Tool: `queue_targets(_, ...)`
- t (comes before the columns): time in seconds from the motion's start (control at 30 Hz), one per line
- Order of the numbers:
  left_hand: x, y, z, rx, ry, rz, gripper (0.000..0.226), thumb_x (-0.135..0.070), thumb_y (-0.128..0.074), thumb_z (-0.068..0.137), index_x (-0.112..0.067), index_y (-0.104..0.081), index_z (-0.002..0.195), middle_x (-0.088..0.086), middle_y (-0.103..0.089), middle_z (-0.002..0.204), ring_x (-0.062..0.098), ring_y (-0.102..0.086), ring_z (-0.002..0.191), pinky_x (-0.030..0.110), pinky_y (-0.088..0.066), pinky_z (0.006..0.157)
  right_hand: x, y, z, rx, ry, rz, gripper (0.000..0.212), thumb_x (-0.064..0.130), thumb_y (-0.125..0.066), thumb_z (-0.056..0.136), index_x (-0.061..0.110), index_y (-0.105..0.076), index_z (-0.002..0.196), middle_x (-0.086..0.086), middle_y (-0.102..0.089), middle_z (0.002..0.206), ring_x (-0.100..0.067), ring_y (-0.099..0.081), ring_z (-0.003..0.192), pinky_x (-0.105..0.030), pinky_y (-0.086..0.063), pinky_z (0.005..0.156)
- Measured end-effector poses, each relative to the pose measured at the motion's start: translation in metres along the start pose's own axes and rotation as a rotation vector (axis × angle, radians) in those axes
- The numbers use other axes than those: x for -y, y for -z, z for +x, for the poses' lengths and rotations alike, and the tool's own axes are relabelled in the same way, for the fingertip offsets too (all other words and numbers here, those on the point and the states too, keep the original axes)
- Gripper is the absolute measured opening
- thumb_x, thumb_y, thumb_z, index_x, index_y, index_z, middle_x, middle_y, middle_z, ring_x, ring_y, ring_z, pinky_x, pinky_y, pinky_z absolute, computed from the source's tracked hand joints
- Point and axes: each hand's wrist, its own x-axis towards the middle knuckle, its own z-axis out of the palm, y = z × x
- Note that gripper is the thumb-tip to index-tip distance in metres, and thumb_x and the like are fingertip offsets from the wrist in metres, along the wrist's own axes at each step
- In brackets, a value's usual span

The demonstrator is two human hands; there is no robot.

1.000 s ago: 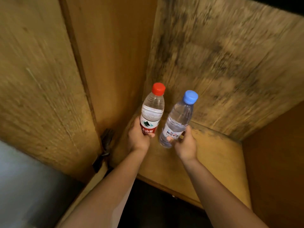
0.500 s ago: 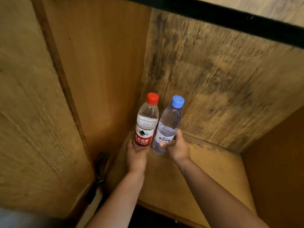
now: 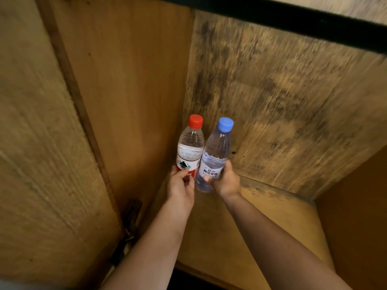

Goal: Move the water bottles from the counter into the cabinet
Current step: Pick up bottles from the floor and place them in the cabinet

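Observation:
Two clear water bottles are inside the wooden cabinet, near its back left corner. My left hand [image 3: 180, 185] grips the red-capped bottle [image 3: 191, 145] around its red and white label. My right hand [image 3: 227, 182] grips the blue-capped bottle [image 3: 215, 152] at its white label. The bottles lean side by side and touch. Their bases are hidden behind my hands, so I cannot tell if they rest on the cabinet shelf [image 3: 261, 227].
The cabinet's open door [image 3: 41, 153] stands at the left with a metal hinge [image 3: 129, 218] at its lower edge. A stained back panel [image 3: 282, 105] and a right side wall [image 3: 360, 216] enclose the shelf. A dark edge [image 3: 293, 15] runs across the top.
Both hands have carried the bottles deeper toward the back left corner, and the two bottles have come together until they touch. The view has tilted upward a little.

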Motion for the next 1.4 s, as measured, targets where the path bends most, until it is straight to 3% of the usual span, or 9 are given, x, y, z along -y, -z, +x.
queue_targets(0.1,0.000,-0.005,0.008,-0.006,0.004,-0.006,0.057,0.013,-0.038,0.088,-0.011,-0.037,0.140,0.014,-0.044,0.139,0.026,-0.046,0.123,0.027,-0.039,0.092,0.003,0.000,0.008,0.010,0.006,-0.045,0.063,0.024,-0.077,0.071,0.019,-0.044,0.124,-0.008,-0.063,0.121,-0.029,-0.059,0.108,-0.032,-0.045,0.085)
queue_targets(0.17,0.000,-0.009,0.012,-0.008,0.009,-0.006,0.057,0.010,-0.040,0.089,-0.012,-0.035,0.141,0.015,-0.045,0.139,0.027,-0.044,0.126,0.027,-0.039,0.092,0.005,-0.001,0.012,0.012,0.006,-0.047,0.062,0.023,-0.077,0.072,0.019,-0.043,0.124,-0.009,-0.062,0.121,-0.029,-0.058,0.109,-0.031,-0.044,0.084)
queue_targets(0.43,-0.007,-0.019,0.022,0.033,0.030,-0.049,0.049,0.005,-0.044,0.090,-0.008,-0.041,0.137,0.014,-0.054,0.122,0.017,-0.055,0.088,0.020,-0.046,0.072,0.013,-0.002,0.019,0.018,-0.015,-0.016,0.060,0.017,-0.077,0.072,0.016,-0.045,0.124,-0.009,-0.061,0.123,-0.029,-0.058,0.112,-0.034,-0.047,0.090)
queue_targets(0.57,-0.006,-0.022,0.026,0.035,0.025,-0.051,0.048,0.006,-0.043,0.088,-0.008,-0.042,0.134,0.008,-0.057,0.104,0.018,-0.056,0.088,0.020,-0.046,0.069,0.015,-0.003,0.023,0.023,-0.019,-0.027,0.055,0.016,-0.074,0.075,0.017,-0.045,0.122,-0.010,-0.062,0.122,-0.030,-0.059,0.109,-0.045,-0.051,0.090)
queue_targets(0.8,-0.004,-0.025,0.031,0.045,0.001,-0.017,0.048,0.009,-0.040,0.088,-0.009,-0.044,0.132,0.012,-0.051,0.119,0.020,-0.052,0.100,0.025,-0.043,0.086,0.016,-0.005,0.029,0.023,-0.025,-0.020,0.054,0.014,-0.074,0.076,0.017,-0.044,0.121,-0.010,-0.062,0.119,-0.029,-0.061,0.105,-0.047,-0.053,0.086)
queue_targets(0.93,-0.005,-0.027,0.036,0.058,-0.018,0.040,0.054,0.015,-0.033,0.087,-0.009,-0.043,0.134,0.013,-0.050,0.121,0.017,-0.053,0.090,0.020,-0.042,0.077,0.018,-0.008,0.032,0.013,-0.034,-0.010,0.059,0.017,-0.075,0.074,0.016,-0.042,0.123,-0.012,-0.062,0.119,-0.031,-0.060,0.105,-0.045,-0.053,0.086)
queue_targets(1.07,-0.006,-0.030,0.043,0.055,-0.019,0.089,0.061,0.016,-0.033,0.087,-0.013,-0.036,0.141,0.015,-0.046,0.139,0.027,-0.045,0.126,0.024,-0.037,0.092,0.020,-0.011,0.037,0.007,-0.033,-0.028,0.060,0.020,-0.075,0.075,0.014,-0.041,0.123,-0.013,-0.061,0.119,-0.032,-0.059,0.107,-0.042,-0.052,0.088)
queue_targets(1.13,-0.007,-0.029,0.045,0.057,-0.015,0.100,0.064,0.015,-0.034,0.087,-0.016,-0.034,0.143,0.015,-0.045,0.140,0.028,-0.042,0.130,0.025,-0.035,0.096,0.022,-0.012,0.041,0.005,-0.046,-0.036,0.059,0.020,-0.074,0.075,0.014,-0.040,0.123,-0.014,-0.061,0.119,-0.031,-0.059,0.107,-0.038,-0.051,0.086)
queue_targets(1.4,-0.005,-0.030,0.051,0.066,-0.030,0.093,0.058,0.017,-0.036,0.085,-0.007,-0.038,0.138,0.017,-0.046,0.138,0.029,-0.043,0.129,0.026,-0.038,0.091,0.026,-0.018,0.042,-0.043,-0.054,-0.053,0.055,0.018,-0.071,0.078,0.008,-0.035,0.119,-0.020,-0.060,0.117,-0.036,-0.059,0.105,-0.044,-0.049,0.088)
